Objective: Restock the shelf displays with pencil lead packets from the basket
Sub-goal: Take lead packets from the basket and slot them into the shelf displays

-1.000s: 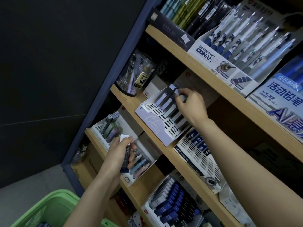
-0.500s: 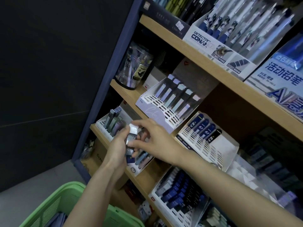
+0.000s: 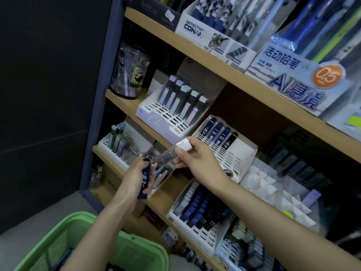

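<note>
**Two packets in hand at the shelves**

The left hand (image 3: 136,174) is curled round a blue packet (image 3: 145,180), which stands nearly upright in the fist with its white lettering facing the camera. It may be gripping more than one, as the blur there is too heavy to count.

The right hand (image 3: 197,156) pinches a clear packet (image 3: 168,155) by its white-capped end, thumb under and fingers over. The packet slants down and left, and its lower end is close to the left hand's fingertips.

Both hands are in front of the lower shelf (image 3: 166,194). Just right of and beyond the right hand stands the navy display (image 3: 241,163), with four dark packets in its far row. Above it and to the left, on the middle shelf, the pastel display (image 3: 156,120) holds five pale packets. A clear tub (image 3: 129,75) stands at that shelf's left end.

The green basket (image 3: 140,247) is near and low on the left, under the left forearm. Dark things lie inside it, too dim to name.
</note>
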